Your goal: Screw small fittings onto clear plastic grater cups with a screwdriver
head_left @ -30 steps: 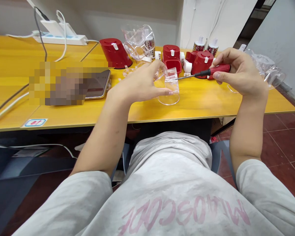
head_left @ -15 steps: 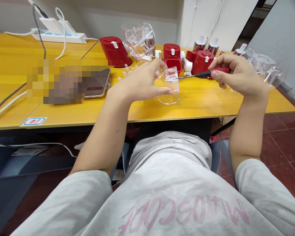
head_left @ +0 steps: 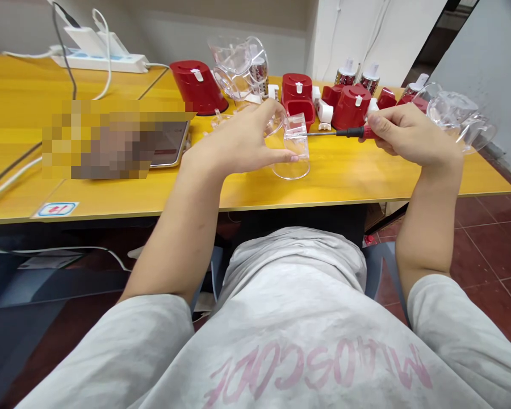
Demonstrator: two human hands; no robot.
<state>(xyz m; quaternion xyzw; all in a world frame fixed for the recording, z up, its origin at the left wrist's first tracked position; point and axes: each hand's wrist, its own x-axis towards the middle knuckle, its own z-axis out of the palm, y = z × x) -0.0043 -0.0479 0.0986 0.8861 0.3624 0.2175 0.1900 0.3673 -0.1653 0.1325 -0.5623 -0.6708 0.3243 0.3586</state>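
Note:
My left hand (head_left: 242, 142) grips a clear plastic housing (head_left: 296, 150) and steadies it on the yellow table (head_left: 349, 179). My right hand (head_left: 409, 136) is closed round the red handle of a screwdriver (head_left: 344, 133). The screwdriver lies level, and its metal tip reaches the right side of the clear housing near the top.
Red plastic bases (head_left: 198, 85) and more clear housings (head_left: 238, 65) stand along the back of the table. Other clear parts (head_left: 464, 116) lie at the right edge. A phone (head_left: 170, 142) lies left of my hand, beside a blurred patch. A power strip (head_left: 102, 59) with cables sits far left.
My right hand has rolled over the screwdriver handle and dropped slightly, covering most of the red grip. The left hand and clear housing have stayed in place.

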